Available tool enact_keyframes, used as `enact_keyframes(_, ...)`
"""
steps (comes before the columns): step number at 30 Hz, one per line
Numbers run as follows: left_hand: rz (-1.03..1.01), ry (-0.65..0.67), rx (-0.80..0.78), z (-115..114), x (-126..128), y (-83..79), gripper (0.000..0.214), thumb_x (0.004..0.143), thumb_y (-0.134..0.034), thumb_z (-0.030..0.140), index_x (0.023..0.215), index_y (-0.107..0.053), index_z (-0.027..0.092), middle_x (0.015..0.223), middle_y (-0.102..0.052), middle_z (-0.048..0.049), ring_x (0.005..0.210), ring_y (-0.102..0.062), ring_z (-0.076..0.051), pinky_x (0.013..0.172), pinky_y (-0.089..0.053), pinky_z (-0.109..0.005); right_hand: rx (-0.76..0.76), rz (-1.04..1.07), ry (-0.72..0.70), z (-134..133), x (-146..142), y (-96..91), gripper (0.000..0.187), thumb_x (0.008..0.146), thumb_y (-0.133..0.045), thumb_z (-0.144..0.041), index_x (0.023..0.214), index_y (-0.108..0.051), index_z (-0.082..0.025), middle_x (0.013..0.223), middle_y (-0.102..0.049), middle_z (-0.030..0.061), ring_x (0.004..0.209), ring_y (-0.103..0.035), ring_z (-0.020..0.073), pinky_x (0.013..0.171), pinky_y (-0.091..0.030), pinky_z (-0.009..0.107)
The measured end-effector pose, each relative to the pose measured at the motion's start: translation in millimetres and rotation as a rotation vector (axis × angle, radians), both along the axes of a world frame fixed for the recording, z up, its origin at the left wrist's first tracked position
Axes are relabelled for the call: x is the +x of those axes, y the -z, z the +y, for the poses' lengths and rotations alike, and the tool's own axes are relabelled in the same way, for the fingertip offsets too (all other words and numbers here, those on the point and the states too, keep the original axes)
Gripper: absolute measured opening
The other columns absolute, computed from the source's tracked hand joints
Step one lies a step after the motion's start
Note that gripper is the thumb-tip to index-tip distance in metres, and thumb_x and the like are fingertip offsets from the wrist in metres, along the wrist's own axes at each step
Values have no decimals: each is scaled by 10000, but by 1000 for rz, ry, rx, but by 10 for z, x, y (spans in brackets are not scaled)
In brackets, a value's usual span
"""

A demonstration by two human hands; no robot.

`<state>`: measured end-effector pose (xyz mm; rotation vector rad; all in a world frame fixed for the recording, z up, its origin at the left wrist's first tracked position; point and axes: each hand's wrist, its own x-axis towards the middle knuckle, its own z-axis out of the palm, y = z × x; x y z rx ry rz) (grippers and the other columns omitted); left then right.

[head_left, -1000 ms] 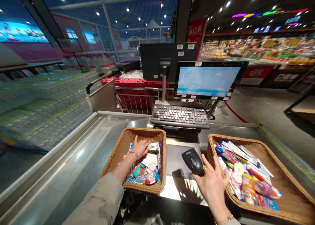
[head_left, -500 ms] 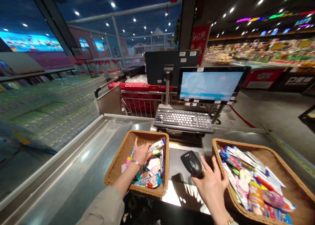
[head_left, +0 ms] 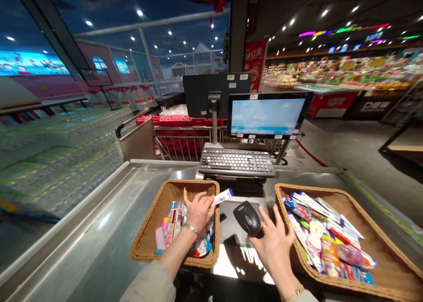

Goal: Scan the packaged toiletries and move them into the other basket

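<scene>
Head view: left hand (head_left: pixel 198 210) pinching small white-blue flat packet (head_left: pixel 222 197) by end, thin grip risking drop; right hand (head_left: pixel 275 245) fingers spreading, touching black plastic scanner (head_left: pixel 247 217).

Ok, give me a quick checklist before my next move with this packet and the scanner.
1. Packet pinched in left hand, held above the left basket: ok.
2. Right hand touching the scanner: ok; firm grip: cannot tell.
3. Barcode turned toward the scanner: cannot tell.
4. Screen lit: ok.
5. Room in the right basket: ok, bare wicker along its right side.
</scene>
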<state>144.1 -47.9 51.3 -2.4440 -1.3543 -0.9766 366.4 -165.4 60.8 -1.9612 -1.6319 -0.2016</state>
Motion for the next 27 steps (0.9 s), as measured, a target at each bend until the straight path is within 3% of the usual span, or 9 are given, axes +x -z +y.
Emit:
enact_keyframes(11, 19, 44, 41, 15, 276, -47, 204, 862, -604, 315, 1053, -675, 322, 879, -737, -13, 1027, -634, -263, 1123, 94, -692, -2, 6, -25, -28, 67, -61, 84, 680, -585, -279, 681, -663, -248, 1292, -624, 9, 1381, -318, 344, 1092, -109, 615)
enact_keyframes(17, 47, 59, 36, 21, 345, -31, 225, 874, -577, 314, 1081, -665, 329, 896, -731, -21, 1038, -629, -260, 1126, 85, -686, -9, 17, -27, -43, 118, 3, 124, 675, -585, -267, 748, -684, -247, 1306, -614, 23, 1397, -288, 341, 1100, -84, 609)
enact_keyframes(27, 58, 40, 51, 12, 387, -44, 247, 870, -579, 308, 1104, -657, 312, 905, -727, -26, 1061, -617, -263, 1127, 69, -689, 20, -18, -23, -87, 110, -25, 78, 675, -574, -272, 662, -641, -236, 1286, -628, 25, 1380, -309, 349, 1093, -99, 621)
